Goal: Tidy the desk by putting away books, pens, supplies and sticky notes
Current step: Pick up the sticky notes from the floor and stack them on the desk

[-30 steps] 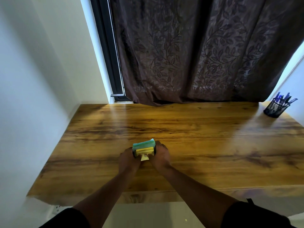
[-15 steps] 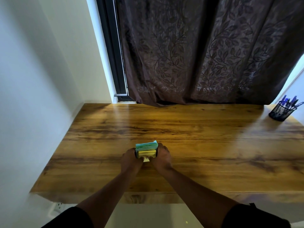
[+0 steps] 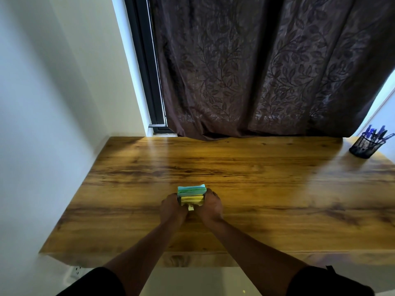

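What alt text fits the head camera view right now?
Left hand and right hand grip a stack of sticky notes over a wooden desk. A mesh pen holder stands far right, before a dark curtain.

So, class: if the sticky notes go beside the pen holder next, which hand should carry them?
Probably the right hand: the pen holder stands far right. Both hands grip the sticky notes; the left hand would cross over.

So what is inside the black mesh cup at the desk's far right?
The cup holds several blue pens, tops sticking out; their lower ends are hidden behind the mesh.
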### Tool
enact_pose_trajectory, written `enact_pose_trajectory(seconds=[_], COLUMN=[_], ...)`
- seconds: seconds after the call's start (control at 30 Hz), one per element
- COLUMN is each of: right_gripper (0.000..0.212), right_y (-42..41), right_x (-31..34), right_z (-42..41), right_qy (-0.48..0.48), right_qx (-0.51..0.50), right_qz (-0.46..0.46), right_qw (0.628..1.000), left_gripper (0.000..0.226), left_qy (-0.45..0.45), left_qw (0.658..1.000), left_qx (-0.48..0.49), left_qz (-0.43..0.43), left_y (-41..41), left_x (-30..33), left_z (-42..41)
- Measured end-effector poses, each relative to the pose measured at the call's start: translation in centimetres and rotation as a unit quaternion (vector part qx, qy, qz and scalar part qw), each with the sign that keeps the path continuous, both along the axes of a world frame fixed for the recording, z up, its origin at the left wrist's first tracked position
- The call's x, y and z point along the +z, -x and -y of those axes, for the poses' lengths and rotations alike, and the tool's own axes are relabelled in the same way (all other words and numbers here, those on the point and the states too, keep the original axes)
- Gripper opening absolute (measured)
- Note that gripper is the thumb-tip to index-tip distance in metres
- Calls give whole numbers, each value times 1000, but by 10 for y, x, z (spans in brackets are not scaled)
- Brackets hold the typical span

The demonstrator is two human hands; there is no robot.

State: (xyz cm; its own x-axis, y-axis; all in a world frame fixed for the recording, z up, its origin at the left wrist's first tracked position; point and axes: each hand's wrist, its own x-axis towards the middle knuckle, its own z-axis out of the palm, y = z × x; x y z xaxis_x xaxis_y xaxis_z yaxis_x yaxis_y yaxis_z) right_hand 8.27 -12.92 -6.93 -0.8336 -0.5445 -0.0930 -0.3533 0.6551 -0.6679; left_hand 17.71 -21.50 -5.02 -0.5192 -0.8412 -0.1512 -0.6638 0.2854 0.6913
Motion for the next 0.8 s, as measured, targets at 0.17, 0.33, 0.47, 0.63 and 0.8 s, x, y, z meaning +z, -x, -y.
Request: enact_pose_trajectory(seconds=[0.17,0.33,0.47,0.63,0.8], right_gripper=[62,60,55,58,64], right_y=[0,-5,-4,-1,-2], right_x=[0,1,3,3,3], right_z=[-2,-1,-2,-5,-5], right_qy=[23,15,20,25,25], right_qx=[-4,-13,-15,-10,-6], right_qz=[16,9,22,12,12], right_qw=[1000,1000,999,1000,1000], left_gripper=[39,37,38,39,44], left_qy=[13,14,2,-6,2], left_qw=[1000,1000,1000,1000,1000], left_qx=[-6,-8,1,0,-8], left_qz=[2,10,7,4,-16], left_y=[0,1,4,4,4], left_x=[1,2,2,2,4], left_z=[-1,-1,-2,-1,-3])
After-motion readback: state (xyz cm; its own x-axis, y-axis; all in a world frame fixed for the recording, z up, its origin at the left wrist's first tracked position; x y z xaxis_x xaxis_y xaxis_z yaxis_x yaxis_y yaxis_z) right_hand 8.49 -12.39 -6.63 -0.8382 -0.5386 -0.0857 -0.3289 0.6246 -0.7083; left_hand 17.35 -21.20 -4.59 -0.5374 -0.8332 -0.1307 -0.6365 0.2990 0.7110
